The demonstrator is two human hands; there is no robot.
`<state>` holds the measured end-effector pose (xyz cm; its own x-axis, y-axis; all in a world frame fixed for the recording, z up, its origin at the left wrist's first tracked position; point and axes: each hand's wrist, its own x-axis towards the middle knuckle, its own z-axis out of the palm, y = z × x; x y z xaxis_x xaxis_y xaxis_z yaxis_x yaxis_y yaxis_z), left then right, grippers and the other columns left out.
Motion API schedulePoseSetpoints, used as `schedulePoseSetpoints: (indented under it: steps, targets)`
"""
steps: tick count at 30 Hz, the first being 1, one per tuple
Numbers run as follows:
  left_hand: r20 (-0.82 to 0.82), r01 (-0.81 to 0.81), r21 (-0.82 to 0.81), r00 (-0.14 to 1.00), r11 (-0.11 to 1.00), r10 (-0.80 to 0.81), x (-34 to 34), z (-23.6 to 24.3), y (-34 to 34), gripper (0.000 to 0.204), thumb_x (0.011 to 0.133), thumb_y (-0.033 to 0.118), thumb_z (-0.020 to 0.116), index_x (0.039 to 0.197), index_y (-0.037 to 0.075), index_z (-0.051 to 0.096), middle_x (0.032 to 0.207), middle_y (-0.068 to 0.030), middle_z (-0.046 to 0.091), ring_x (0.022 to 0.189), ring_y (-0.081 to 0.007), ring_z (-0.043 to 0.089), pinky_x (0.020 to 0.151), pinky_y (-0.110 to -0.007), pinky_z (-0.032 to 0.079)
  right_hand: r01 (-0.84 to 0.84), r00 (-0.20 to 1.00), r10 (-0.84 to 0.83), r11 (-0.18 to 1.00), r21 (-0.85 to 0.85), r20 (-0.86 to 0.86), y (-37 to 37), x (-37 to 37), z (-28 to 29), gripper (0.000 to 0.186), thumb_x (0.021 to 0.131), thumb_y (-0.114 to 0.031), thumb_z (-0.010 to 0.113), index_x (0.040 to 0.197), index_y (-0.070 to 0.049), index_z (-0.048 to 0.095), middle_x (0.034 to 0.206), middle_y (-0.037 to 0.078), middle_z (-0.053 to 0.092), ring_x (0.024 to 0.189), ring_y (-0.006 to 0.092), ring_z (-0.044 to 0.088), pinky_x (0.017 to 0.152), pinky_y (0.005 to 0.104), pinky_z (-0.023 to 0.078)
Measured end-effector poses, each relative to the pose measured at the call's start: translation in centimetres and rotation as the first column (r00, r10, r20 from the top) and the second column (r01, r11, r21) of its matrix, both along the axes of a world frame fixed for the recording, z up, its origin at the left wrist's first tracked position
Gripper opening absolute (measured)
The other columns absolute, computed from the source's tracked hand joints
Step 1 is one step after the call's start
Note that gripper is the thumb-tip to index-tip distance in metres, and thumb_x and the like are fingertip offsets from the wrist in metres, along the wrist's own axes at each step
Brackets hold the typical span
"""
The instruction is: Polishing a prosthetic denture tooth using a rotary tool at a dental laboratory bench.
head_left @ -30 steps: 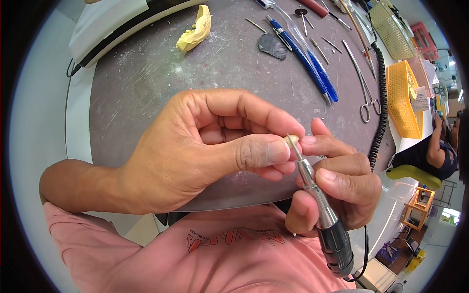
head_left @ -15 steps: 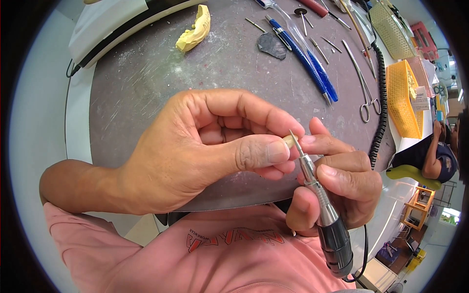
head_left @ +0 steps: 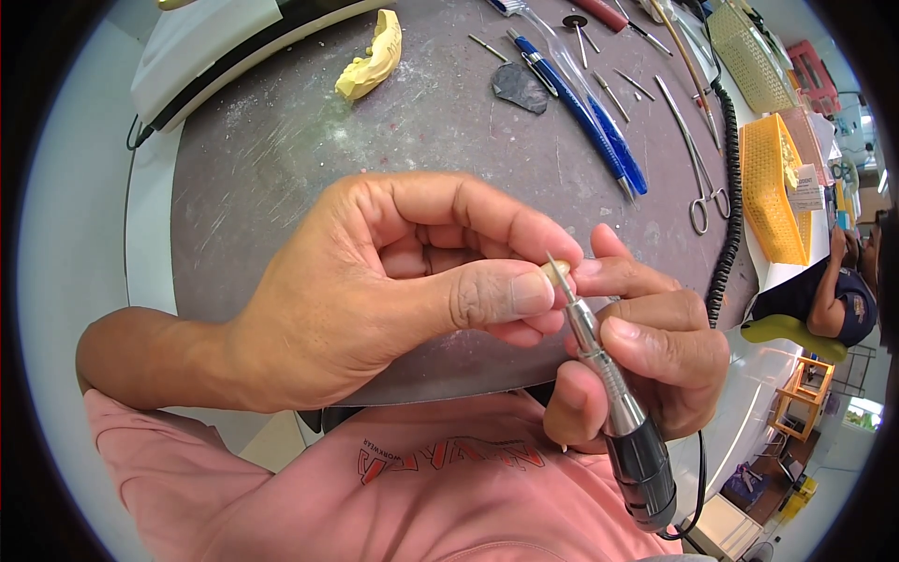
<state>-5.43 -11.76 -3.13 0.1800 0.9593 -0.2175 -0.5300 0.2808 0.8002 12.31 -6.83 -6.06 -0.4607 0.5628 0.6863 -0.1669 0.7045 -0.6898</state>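
Between thumb and forefinger, my left hand (head_left: 375,281) pinches a small cream-coloured dental crown (head_left: 558,269), mostly hidden by the fingertips. My right hand (head_left: 655,347) is wrapped round a rotary handpiece (head_left: 613,393) with a silver front and a black rear, a cord trailing from its lower end. Its thin pointed bur (head_left: 560,277) lies across the crown, seemingly touching it. One right fingertip rests close beside the crown, against the left fingers.
A yellow dental cast (head_left: 373,61) lies at the far left by a white, black-edged machine (head_left: 225,47). Blue pen (head_left: 581,112), toothbrush (head_left: 613,145), scissor-handled forceps (head_left: 688,140) and several burs lie to the right. Beyond the coiled cord (head_left: 727,206) stand a yellow basket (head_left: 775,192) and a seated person (head_left: 838,290).
The handpiece and right hand have shifted slightly left, and the bur's tip now sits a little farther left over the crown. My left hand has hardly moved.
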Motion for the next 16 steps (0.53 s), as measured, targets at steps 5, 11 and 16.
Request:
schedulePoseSetpoints:
  steps: [5, 11, 16]
  targets:
    - [0.000, -0.002, 0.010, 1.000, 1.000, 0.002, 0.03, -0.08, 0.00, 0.018, 0.083, 0.000, 0.058, 0.100, -0.005, 0.054, 0.094, -0.0148, 0.060, 0.087, -0.0183, 0.062, 0.073, -0.029, 0.056, -0.001, 1.000, 0.001, 1.000, -0.005, 0.011, -0.01, 0.00, 0.02, 0.033, 0.076, -0.019, 0.069, 0.098, -0.004, 0.048, 0.078, 0.009, 0.054, 0.088, 0.0284, 0.060, 0.094, 0.0499, 0.041]
    - [0.008, -0.004, 0.002, 1.000, 1.000, 0.004, 0.05, -0.24, -0.07, 0.019, 0.083, 0.001, 0.058, 0.100, -0.005, 0.054, 0.095, -0.0150, 0.060, 0.087, -0.0185, 0.062, 0.073, -0.029, 0.055, 0.014, 1.000, -0.014, 1.000, -0.002, 0.012, -0.11, -0.08, -0.05, 0.033, 0.076, -0.018, 0.069, 0.097, -0.004, 0.048, 0.079, 0.010, 0.054, 0.087, 0.0282, 0.061, 0.093, 0.0499, 0.042]
    - [0.001, 0.017, -0.006, 1.000, 1.000, -0.017, 0.01, 0.01, 0.02, 0.021, 0.083, 0.001, 0.059, 0.102, -0.004, 0.054, 0.096, -0.0147, 0.060, 0.089, -0.0199, 0.062, 0.074, -0.029, 0.055, 0.054, 0.999, -0.054, 0.998, -0.037, 0.006, -0.29, -0.09, 0.12, 0.033, 0.076, -0.019, 0.070, 0.097, -0.004, 0.048, 0.079, 0.010, 0.054, 0.089, 0.0283, 0.061, 0.092, 0.0498, 0.043]
